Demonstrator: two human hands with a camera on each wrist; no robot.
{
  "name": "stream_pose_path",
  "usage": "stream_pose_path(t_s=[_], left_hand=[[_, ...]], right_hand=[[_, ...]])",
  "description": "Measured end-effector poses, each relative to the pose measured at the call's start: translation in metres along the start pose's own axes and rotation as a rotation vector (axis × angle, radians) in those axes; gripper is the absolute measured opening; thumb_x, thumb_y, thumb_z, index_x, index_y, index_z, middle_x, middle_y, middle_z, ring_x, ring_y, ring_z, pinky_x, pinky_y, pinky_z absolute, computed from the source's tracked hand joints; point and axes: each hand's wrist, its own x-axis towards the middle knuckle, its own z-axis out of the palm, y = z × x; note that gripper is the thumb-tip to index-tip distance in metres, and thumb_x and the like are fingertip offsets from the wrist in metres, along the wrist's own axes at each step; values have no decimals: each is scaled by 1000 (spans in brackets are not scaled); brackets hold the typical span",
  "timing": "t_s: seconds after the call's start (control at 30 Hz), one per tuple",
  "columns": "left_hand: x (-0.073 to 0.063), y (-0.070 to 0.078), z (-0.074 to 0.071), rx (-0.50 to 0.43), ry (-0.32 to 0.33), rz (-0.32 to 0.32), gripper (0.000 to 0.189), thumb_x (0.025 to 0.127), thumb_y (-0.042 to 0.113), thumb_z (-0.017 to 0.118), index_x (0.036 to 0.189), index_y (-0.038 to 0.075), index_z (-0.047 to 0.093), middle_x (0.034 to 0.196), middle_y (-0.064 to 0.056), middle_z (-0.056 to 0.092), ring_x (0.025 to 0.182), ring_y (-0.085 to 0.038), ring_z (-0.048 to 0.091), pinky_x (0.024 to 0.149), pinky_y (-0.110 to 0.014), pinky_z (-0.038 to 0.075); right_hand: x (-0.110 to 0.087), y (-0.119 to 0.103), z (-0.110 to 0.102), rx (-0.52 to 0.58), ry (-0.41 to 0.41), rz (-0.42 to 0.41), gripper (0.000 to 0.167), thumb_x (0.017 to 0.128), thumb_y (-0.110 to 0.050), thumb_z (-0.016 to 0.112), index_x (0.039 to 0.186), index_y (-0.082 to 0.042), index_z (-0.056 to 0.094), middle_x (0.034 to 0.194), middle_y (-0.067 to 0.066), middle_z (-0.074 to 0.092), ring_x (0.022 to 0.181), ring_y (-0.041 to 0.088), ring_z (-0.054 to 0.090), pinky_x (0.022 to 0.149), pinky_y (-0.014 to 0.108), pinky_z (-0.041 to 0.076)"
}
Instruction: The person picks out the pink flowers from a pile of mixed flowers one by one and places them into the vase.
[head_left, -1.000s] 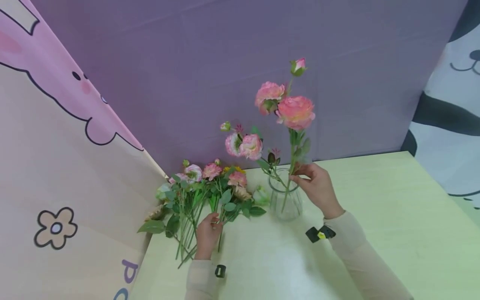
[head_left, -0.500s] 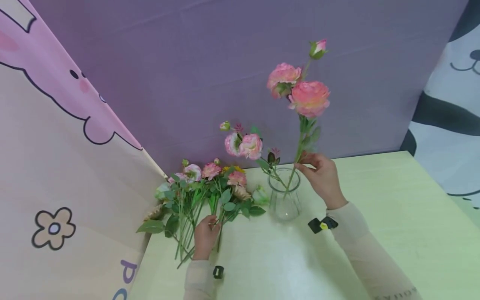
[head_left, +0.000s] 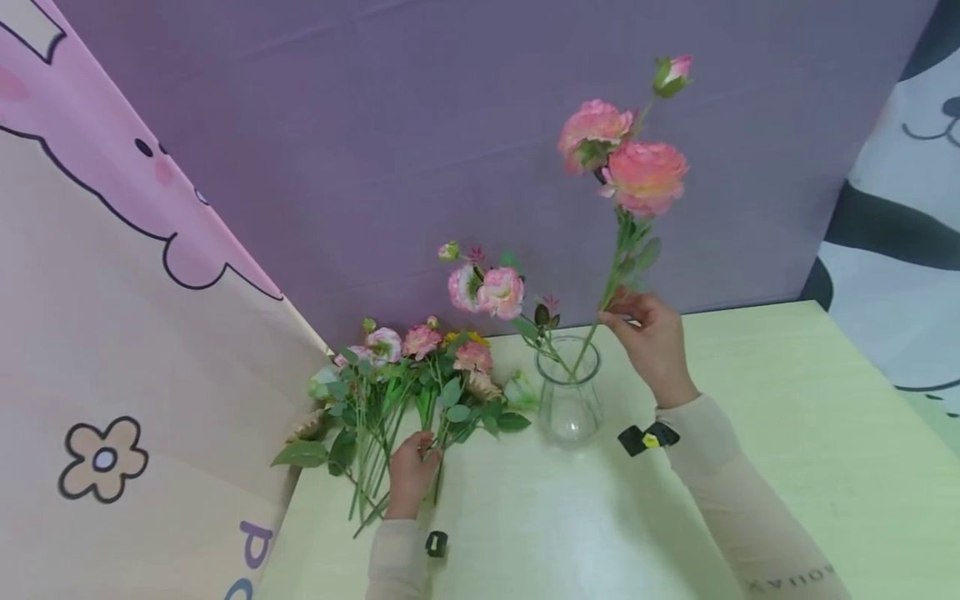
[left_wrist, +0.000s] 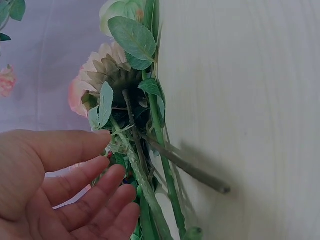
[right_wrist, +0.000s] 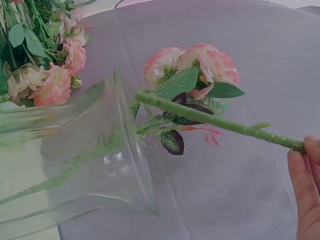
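Note:
My right hand (head_left: 651, 342) pinches the green stem of an artificial pink flower spray (head_left: 647, 177) with two blooms and a bud. In the right wrist view the stem's cut end (right_wrist: 145, 96) sits just outside the rim of the glass vase (right_wrist: 127, 150). Another pink-and-white flower spray (head_left: 501, 292) stands in the vase, leaning left. My left hand (head_left: 412, 475) is beside the pile of flowers. In the left wrist view its fingers (left_wrist: 95, 192) are loosely bent, with the thumb tip close to a thin green stem (left_wrist: 145, 185); no grip shows.
Several artificial flowers (head_left: 420, 342) with long stems lie heaped on the left of the pale table (head_left: 750, 400). A white-green bloom (head_left: 521, 390) lies right beside the vase. A purple cloth (head_left: 360, 167) hangs behind, and a printed panel (head_left: 150, 358) borders the left side.
My right hand has moved up and right, drawing the pink spray's stem upward from inside the vase toward its mouth. My left hand has barely shifted.

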Motion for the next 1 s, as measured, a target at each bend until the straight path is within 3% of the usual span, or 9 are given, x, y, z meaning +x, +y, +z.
stream_pose_path(t_s=[0.27, 0.53, 0.7, 0.93, 1.0], left_hand=[[1, -1, 0, -5, -17, -8, 35, 80, 3, 71, 113, -4, 61, 107, -20, 65, 96, -35, 62, 79, -43, 53], [3, 1, 2, 17, -8, 20, 34, 81, 3, 71, 113, -4, 62, 105, -20, 66, 95, -35, 63, 80, -44, 53], [4, 2, 4, 57, 5, 53, 29, 80, 2, 71, 108, -3, 64, 98, -16, 68, 90, -32, 65, 77, -42, 54], [3, 8, 5, 72, -4, 20, 27, 81, 2, 70, 106, -3, 64, 96, -15, 68, 85, -28, 63, 74, -40, 53], [3, 8, 6, 81, -7, 14, 27, 81, 3, 70, 106, -3, 64, 96, -14, 68, 84, -27, 63, 73, -40, 53]], right_hand=[[1, 5, 2, 104, 46, 38, 20, 80, 14, 65, 98, 15, 56, 83, -17, 62, 77, -3, 63, 70, 13, 52], [-1, 15, 4, 104, 44, 21, 21, 79, 14, 66, 97, 16, 56, 84, -18, 63, 77, -4, 63, 70, 12, 51], [-5, 22, 6, 43, 20, 17, 24, 80, 13, 65, 102, 14, 56, 84, -19, 63, 80, -5, 62, 71, 13, 51], [-12, 29, 9, -61, -49, 45, 27, 82, 6, 67, 107, 8, 59, 96, 21, 66, 82, -10, 58, 71, 11, 50], [-14, 31, 10, -78, -63, 51, 25, 82, 5, 67, 106, 7, 59, 98, 26, 65, 82, -11, 58, 70, 10, 50]])
